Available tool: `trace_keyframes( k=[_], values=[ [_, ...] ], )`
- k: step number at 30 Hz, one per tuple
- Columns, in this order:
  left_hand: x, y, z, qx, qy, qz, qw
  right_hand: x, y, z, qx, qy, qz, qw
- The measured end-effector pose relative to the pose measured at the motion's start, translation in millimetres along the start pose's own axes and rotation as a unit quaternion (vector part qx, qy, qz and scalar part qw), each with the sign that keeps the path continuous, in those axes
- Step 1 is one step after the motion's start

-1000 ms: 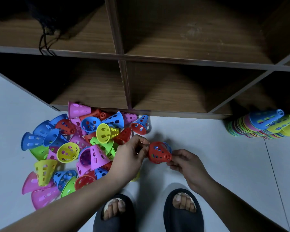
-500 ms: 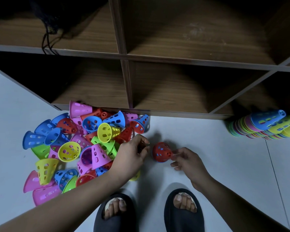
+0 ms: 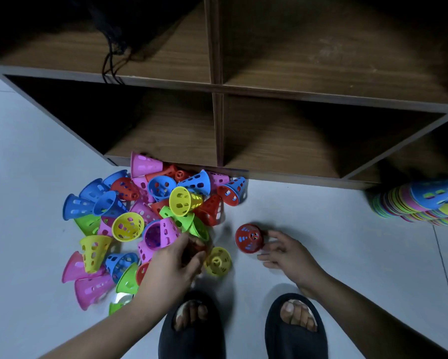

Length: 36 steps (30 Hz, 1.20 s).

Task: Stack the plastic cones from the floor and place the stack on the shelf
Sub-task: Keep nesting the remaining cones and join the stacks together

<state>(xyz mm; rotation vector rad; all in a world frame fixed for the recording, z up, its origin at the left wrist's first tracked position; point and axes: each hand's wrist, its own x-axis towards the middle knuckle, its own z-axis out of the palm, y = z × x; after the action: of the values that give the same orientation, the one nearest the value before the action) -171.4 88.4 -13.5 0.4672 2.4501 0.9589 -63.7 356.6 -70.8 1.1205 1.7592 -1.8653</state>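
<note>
The pile of cones [image 3: 184,200] is pink, blue, red, yellow and green, all dotted with little holes. The red cone [image 3: 248,238] shows blue and yellow through its holes. A dark red cone [image 3: 194,248] looks blurry. The stack [image 3: 399,206] has thin stripes of many colours. The shelf [image 3: 282,141] is brown with wood lines. The floor [image 3: 347,242] is pale grey. The slippers [image 3: 295,338] are very dark.

Left hand [image 3: 171,265] grips dark red cone [image 3: 195,248] at cone pile [image 3: 128,226] edge | right hand [image 3: 287,251], fingers loose, just beside red cone [image 3: 248,238] on floor [image 3: 347,242]
</note>
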Motion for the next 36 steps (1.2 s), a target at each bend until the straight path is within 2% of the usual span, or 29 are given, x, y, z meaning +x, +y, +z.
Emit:
trace_keyframes(
  k=[8,11,14,21,28,36],
  values=[
    [-18,-24,-11,-0.041,0.058,-0.063,0.995,15,-4,36,-0.053,-0.098,-0.004,0.994],
    [-17,-28,-16,-0.064,0.083,-0.089,0.991,25,-14,37,-0.155,-0.056,-0.038,0.986],
    [-19,-34,-17,-0.066,0.089,-0.096,0.989,36,-33,33,-0.183,-0.003,-0.067,0.981],
    [-3,-54,-26,-0.003,0.113,-0.081,0.99,57,-80,34,-0.265,-0.014,-0.121,0.957],
    [17,-66,-30,0.046,0.123,-0.089,0.987,61,-92,44,-0.29,-0.019,-0.152,0.945],
    [23,-58,-19,0.183,0.094,-0.06,0.977,60,-102,45,-0.29,-0.052,-0.114,0.949]
  ],
)
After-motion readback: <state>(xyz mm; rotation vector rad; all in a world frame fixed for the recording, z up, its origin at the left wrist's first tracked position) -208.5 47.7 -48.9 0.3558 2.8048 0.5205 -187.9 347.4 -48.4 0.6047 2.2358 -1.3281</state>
